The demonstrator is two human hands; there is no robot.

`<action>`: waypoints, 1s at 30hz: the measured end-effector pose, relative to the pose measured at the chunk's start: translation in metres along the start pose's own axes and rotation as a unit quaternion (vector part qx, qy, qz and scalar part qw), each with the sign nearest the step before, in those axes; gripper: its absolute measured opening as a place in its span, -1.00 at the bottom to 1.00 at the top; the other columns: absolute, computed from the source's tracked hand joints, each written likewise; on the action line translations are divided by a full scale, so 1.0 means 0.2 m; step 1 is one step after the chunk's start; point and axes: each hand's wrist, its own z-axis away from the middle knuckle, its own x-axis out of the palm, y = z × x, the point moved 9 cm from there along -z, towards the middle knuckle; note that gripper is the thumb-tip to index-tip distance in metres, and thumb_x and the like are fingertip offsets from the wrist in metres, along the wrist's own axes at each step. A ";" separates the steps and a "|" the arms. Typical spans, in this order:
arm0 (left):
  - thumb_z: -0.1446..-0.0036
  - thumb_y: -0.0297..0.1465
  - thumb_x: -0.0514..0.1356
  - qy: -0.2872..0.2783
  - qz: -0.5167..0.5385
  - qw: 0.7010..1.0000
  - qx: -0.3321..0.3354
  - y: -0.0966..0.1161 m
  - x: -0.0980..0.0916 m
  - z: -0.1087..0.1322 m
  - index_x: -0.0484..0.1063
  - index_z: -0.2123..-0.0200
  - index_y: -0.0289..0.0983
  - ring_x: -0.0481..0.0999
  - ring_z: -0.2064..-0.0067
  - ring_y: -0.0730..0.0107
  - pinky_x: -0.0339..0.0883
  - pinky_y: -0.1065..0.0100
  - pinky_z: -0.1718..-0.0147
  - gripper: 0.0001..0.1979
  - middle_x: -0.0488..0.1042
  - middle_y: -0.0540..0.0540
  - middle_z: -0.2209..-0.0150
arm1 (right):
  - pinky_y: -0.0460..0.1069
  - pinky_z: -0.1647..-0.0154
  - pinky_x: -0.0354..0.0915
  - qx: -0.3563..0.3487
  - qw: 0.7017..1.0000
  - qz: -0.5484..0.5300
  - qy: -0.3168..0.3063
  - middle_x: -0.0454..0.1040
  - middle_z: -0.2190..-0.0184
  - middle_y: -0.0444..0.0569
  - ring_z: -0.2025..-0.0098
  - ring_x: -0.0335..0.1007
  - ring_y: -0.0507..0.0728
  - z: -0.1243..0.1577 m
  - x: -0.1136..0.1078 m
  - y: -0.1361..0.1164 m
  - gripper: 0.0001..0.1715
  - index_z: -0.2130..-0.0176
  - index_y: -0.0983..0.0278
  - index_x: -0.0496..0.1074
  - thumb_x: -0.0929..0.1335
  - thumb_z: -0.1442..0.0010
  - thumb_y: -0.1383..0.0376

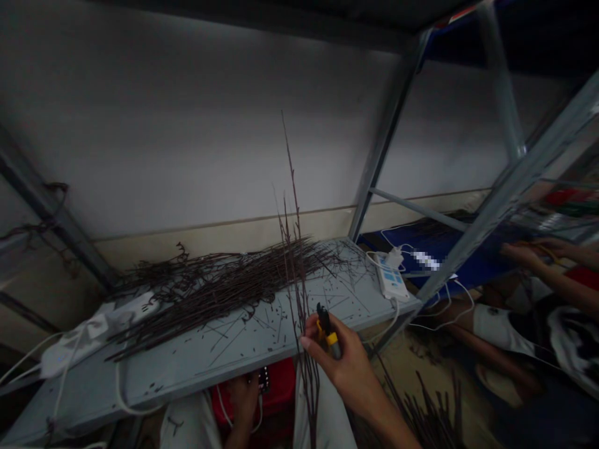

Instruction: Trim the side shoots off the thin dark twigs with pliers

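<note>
**Grey steel shelf [262,337] bearing a heap of dark twigs [210,293].**
Right hand [344,365] grips yellow-handled snips [329,337] at the shelf's front edge, just beside upright twigs [292,268]; left hand [244,402] below the shelf, grip indeterminable.

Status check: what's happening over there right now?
Right hand shut on yellow cutters. Twigs upright beside it. Left hand low, below the shelf edge, by something red.
</note>
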 end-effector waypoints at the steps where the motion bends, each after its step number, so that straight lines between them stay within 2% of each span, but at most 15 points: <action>1: 0.18 0.23 0.31 -0.020 0.017 1.000 0.009 0.01 -0.01 0.04 0.61 0.30 -0.24 0.62 0.13 -0.16 0.48 0.01 0.15 -0.35 0.65 -0.19 0.30 | 0.04 0.05 0.36 0.002 1.000 -0.009 -0.005 0.54 0.25 -0.03 0.17 0.48 0.17 -0.01 0.01 0.01 -0.71 0.14 0.25 0.44 0.44 -0.19 0.14; 4: 0.24 0.29 0.28 -0.072 0.052 0.995 0.033 0.05 -0.03 0.19 0.57 0.43 -0.26 0.62 0.30 0.02 0.49 0.16 0.26 -0.31 0.61 -0.14 0.44 | 0.06 0.06 0.39 0.012 0.998 -0.053 -0.029 0.56 0.24 -0.02 0.19 0.49 0.18 -0.03 0.04 0.04 -0.69 0.11 0.26 0.43 0.45 -0.15 0.22; 6: 0.13 0.23 0.28 -0.086 0.075 0.993 0.040 0.11 -0.06 0.31 0.56 0.41 -0.26 0.56 0.40 0.21 0.45 0.31 0.37 -0.38 0.55 -0.05 0.50 | 0.06 0.07 0.39 0.022 0.996 -0.080 -0.045 0.56 0.24 -0.03 0.20 0.49 0.17 -0.05 0.07 0.07 -0.66 0.11 0.26 0.43 0.47 -0.10 0.26; 8: 0.00 0.12 0.30 -0.096 0.106 0.988 0.049 0.22 -0.08 0.41 0.55 0.34 -0.24 0.51 0.45 0.31 0.39 0.41 0.44 -0.49 0.50 0.01 0.53 | 0.06 0.07 0.39 0.034 0.993 -0.096 -0.055 0.55 0.26 -0.05 0.21 0.47 0.15 -0.06 0.09 0.11 -0.64 0.12 0.26 0.44 0.48 -0.05 0.29; 10: -0.13 -0.01 0.28 -0.109 0.124 0.983 0.084 0.40 -0.08 0.49 0.54 0.29 -0.23 0.53 0.41 0.32 0.41 0.41 0.39 -0.62 0.52 0.00 0.49 | 0.05 0.08 0.39 0.047 0.991 -0.106 -0.060 0.55 0.27 -0.07 0.23 0.46 0.14 -0.07 0.11 0.13 -0.62 0.14 0.26 0.44 0.50 -0.01 0.30; 12: -0.21 -0.12 0.26 -0.113 0.115 0.976 0.146 0.62 -0.09 0.52 0.55 0.20 -0.22 0.58 0.24 0.24 0.45 0.34 0.21 -0.71 0.60 -0.10 0.30 | 0.04 0.11 0.39 0.056 0.990 -0.115 -0.060 0.54 0.27 -0.08 0.24 0.46 0.13 -0.07 0.11 0.15 -0.61 0.15 0.26 0.44 0.51 0.02 0.30; 14: -0.24 -0.22 0.25 -0.137 0.080 0.963 0.216 0.83 -0.05 0.54 0.55 0.11 -0.21 0.57 0.08 0.16 0.42 0.24 0.05 -0.76 0.60 -0.17 0.14 | 0.03 0.13 0.40 0.061 0.989 -0.118 -0.063 0.54 0.26 -0.08 0.24 0.47 0.13 -0.06 0.12 0.15 -0.62 0.16 0.25 0.44 0.51 0.01 0.28; 17: -0.23 -0.33 0.27 -0.156 0.051 0.939 0.302 1.03 0.01 0.54 0.54 0.07 -0.18 0.53 0.04 0.15 0.39 0.18 0.01 -0.80 0.57 -0.15 0.10 | 0.03 0.14 0.42 0.059 0.990 -0.108 -0.070 0.56 0.21 -0.06 0.23 0.51 0.14 -0.05 0.11 0.14 -0.62 0.14 0.24 0.44 0.50 -0.02 0.26; 21: -0.20 -0.40 0.30 -0.151 0.032 0.927 0.343 1.09 0.05 0.54 0.52 0.09 -0.17 0.51 0.10 0.18 0.39 0.21 0.07 -0.80 0.53 -0.11 0.16 | 0.06 0.13 0.44 0.044 0.994 -0.086 -0.055 0.59 0.19 -0.01 0.24 0.54 0.17 -0.04 0.06 0.13 -0.63 0.14 0.26 0.47 0.50 -0.03 0.22; 26: -0.18 -0.47 0.29 -0.120 0.037 0.929 0.349 1.14 0.02 0.55 0.45 -0.02 -0.16 0.47 0.10 0.20 0.38 0.23 0.11 -0.68 0.47 -0.12 0.09 | 0.06 0.15 0.45 0.056 0.993 -0.099 -0.028 0.61 0.28 0.00 0.24 0.55 0.20 -0.03 0.03 0.14 -0.64 0.20 0.28 0.50 0.53 0.01 0.21; 30: -0.18 -0.48 0.27 -0.159 0.056 0.917 0.361 1.24 0.03 0.55 0.48 -0.03 -0.14 0.46 0.02 0.19 0.35 0.22 0.03 -0.66 0.46 -0.12 0.04 | 0.05 0.15 0.45 0.064 0.991 -0.117 -0.029 0.61 0.31 -0.01 0.25 0.54 0.19 -0.03 0.05 0.14 -0.63 0.23 0.27 0.50 0.55 0.03 0.19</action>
